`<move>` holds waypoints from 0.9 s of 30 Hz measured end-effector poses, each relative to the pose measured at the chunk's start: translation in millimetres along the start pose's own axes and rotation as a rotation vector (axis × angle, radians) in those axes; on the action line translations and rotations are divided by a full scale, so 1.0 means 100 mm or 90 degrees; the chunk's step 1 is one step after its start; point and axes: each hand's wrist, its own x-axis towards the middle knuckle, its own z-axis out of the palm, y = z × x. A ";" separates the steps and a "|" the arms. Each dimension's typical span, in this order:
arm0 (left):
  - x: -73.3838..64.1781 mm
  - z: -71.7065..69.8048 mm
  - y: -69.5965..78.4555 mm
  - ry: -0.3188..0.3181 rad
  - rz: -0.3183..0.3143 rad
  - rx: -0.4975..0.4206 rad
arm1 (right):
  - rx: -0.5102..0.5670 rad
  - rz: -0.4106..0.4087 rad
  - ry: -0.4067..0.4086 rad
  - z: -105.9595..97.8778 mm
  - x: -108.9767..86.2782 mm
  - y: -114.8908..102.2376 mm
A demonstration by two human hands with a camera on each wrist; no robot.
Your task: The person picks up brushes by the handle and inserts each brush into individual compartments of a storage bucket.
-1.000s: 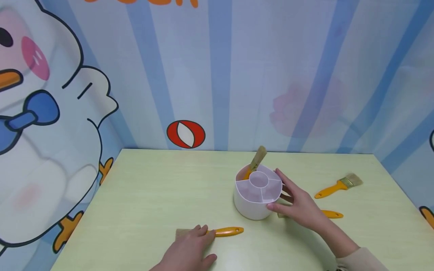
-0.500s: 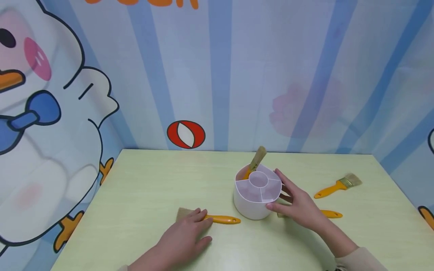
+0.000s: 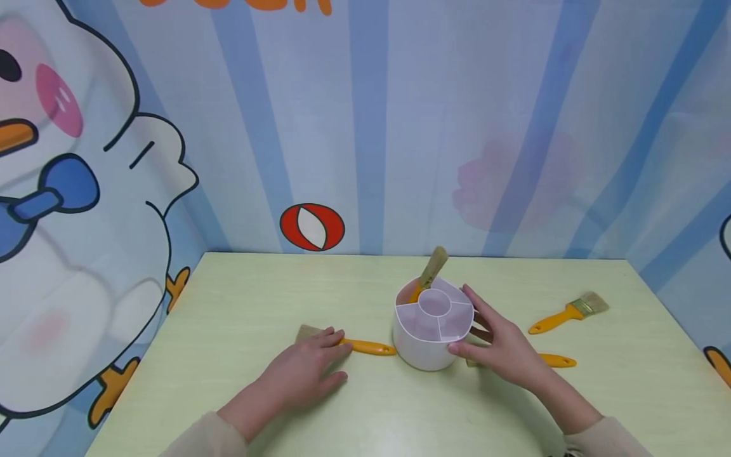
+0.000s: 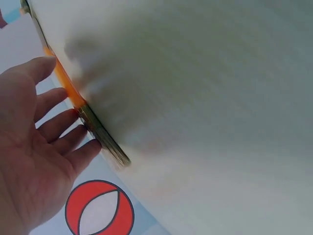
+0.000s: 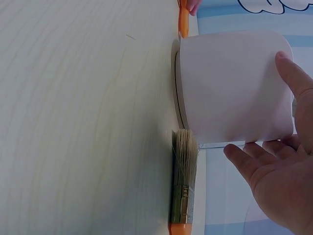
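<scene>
Lying on the table [image 3: 228, 317], a yellow-handled, tan-bristled brush [image 3: 371, 347] is under the left hand [image 3: 304, 373], fingers loosely extended; the right hand [image 3: 505, 349], thumb and fingers spread, holds a round, white, divided box [image 3: 422, 353] beside it.

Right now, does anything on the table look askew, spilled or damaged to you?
Nothing looks spilled or damaged. The brush in the holder looks slightly askew: it tilts, bristles up, instead of standing straight.
</scene>
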 end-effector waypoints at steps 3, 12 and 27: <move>0.05 -0.02 -0.06 -0.007 0.008 0.006 | 0.003 0.002 -0.001 0.00 0.00 0.00; 0.07 0.00 0.05 0.045 -0.067 -0.017 | 0.002 0.000 -0.001 -0.02 0.00 0.00; 0.13 0.13 0.36 0.085 -0.115 0.022 | 0.003 -0.003 0.002 0.01 0.00 0.01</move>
